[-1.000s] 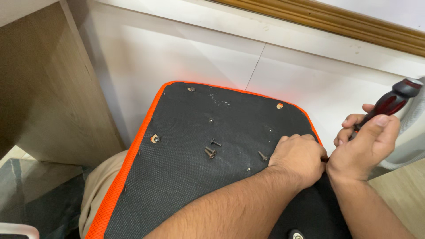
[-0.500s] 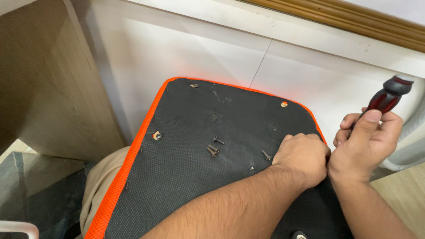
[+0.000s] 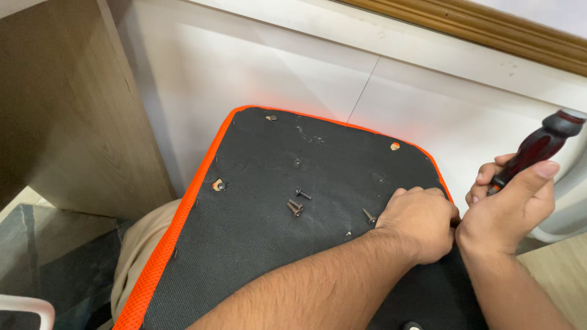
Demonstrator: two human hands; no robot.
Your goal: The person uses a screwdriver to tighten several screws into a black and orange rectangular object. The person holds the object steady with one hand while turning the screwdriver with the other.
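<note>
At right of the head view, the right hand (image 3: 510, 205) is clamped on a red-black screwdriver (image 3: 533, 151); the left hand (image 3: 419, 223) closes on the seat panel (image 3: 275, 244) edge. Four loose screws (image 3: 295, 208) lie mid-panel; other fasteners remain seated.

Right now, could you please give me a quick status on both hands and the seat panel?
Right hand gripping screwdriver. Left hand pressed on black seat panel at its right edge. Loose screws lying mid-panel, clear of both hands.
</note>
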